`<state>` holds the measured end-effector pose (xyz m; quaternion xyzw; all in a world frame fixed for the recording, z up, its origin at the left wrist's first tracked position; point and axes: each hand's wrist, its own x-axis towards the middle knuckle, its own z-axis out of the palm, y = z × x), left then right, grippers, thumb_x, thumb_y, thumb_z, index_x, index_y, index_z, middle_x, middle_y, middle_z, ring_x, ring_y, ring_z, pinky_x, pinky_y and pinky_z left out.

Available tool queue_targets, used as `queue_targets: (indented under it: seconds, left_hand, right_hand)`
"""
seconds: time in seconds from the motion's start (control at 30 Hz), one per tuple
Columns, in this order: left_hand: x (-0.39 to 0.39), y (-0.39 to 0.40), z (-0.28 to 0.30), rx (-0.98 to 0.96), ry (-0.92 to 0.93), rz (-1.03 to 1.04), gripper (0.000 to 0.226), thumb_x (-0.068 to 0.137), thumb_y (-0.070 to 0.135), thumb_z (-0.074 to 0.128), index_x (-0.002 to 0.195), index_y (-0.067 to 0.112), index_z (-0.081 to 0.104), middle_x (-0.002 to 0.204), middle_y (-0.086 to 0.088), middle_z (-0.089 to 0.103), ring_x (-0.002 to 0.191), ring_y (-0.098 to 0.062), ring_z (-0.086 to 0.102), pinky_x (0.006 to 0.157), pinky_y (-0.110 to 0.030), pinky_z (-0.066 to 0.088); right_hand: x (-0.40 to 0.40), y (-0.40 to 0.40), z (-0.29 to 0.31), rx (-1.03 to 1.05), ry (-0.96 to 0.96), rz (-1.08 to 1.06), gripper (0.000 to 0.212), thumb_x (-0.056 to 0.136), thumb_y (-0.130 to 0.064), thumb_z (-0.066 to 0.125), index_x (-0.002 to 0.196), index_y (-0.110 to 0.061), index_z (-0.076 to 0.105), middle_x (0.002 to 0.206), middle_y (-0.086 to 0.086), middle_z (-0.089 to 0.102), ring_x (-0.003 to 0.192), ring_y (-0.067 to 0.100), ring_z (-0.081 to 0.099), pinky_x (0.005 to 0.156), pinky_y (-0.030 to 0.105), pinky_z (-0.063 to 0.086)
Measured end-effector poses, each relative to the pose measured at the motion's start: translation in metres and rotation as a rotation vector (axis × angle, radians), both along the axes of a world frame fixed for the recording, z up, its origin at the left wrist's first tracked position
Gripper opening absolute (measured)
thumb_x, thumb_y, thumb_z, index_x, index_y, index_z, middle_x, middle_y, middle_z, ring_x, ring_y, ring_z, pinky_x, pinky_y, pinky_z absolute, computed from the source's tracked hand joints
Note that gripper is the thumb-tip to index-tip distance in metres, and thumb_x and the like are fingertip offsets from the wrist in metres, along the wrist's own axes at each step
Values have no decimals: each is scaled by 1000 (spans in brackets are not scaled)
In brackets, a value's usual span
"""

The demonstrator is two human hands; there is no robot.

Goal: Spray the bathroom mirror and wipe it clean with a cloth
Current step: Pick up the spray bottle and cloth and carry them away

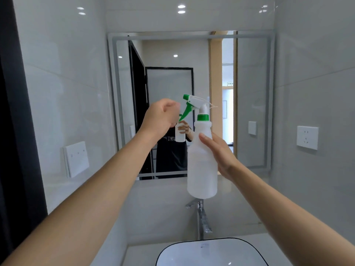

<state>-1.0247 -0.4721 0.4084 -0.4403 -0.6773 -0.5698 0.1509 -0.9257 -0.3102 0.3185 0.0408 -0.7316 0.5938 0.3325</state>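
Note:
A white translucent spray bottle [201,166] with a green collar, green trigger and green nozzle is raised upright in front of the bathroom mirror [251,96]. My right hand [219,154] grips the bottle's body from the right side. My left hand [161,118] is loosely curled just left of the green trigger, its fingertips close to it; whether they touch is unclear. The nozzle points left and slightly up. The mirror reflects the bottle, a hand and a dark shirt. No cloth is in view.
A chrome tap [201,217] stands below the bottle, over a white basin [211,252] with a dark rim. A white switch plate [76,158] is on the left wall, a socket [307,137] on the right wall. A dark door edge [11,131] runs along the far left.

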Motion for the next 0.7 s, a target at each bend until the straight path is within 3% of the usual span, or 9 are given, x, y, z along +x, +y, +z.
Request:
queue_targets:
  seconds: [0.1, 0.27, 0.43, 0.57, 0.7]
  left_hand:
    - [6, 8, -48, -147, -10, 74, 32, 95, 37, 57, 122, 20, 61, 107, 1, 68, 96, -18, 67, 89, -44, 57]
    - [27, 36, -113, -260, -146, -35, 25, 97, 36, 57, 119, 24, 57, 106, 9, 66, 100, -14, 65, 92, -41, 55]
    - [44, 63, -144, -248, -229, -163, 46, 89, 38, 69, 129, 25, 50, 116, 6, 65, 100, -12, 66, 84, -30, 55]
    - [48, 77, -158, -263, -228, -163, 58, 80, 38, 79, 128, 25, 49, 115, 6, 65, 104, -13, 65, 93, -40, 54]
    - [55, 90, -172, -267, -216, -153, 65, 76, 37, 83, 128, 20, 48, 116, 5, 64, 105, -14, 64, 94, -38, 53]
  right_hand:
    - [4, 8, -5, -26, 38, -110, 26, 93, -49, 61, 112, -32, 64, 101, 0, 74, 92, 20, 73, 82, 41, 61]
    - [11, 22, -17, -25, 36, -221, 33, 92, -48, 62, 118, -27, 61, 103, -1, 73, 89, 16, 73, 68, 28, 59]
    - [17, 36, -32, -44, 16, -253, 28, 92, -47, 64, 115, -31, 62, 102, -4, 73, 91, 14, 73, 76, 32, 61]
    - [21, 44, -44, -44, 1, -303, 30, 92, -48, 63, 116, -30, 60, 105, -5, 72, 93, 13, 72, 78, 33, 61]
    - [28, 49, -60, -83, -5, -343, 32, 91, -47, 65, 115, -27, 61, 104, -1, 72, 92, 15, 73, 79, 34, 62]
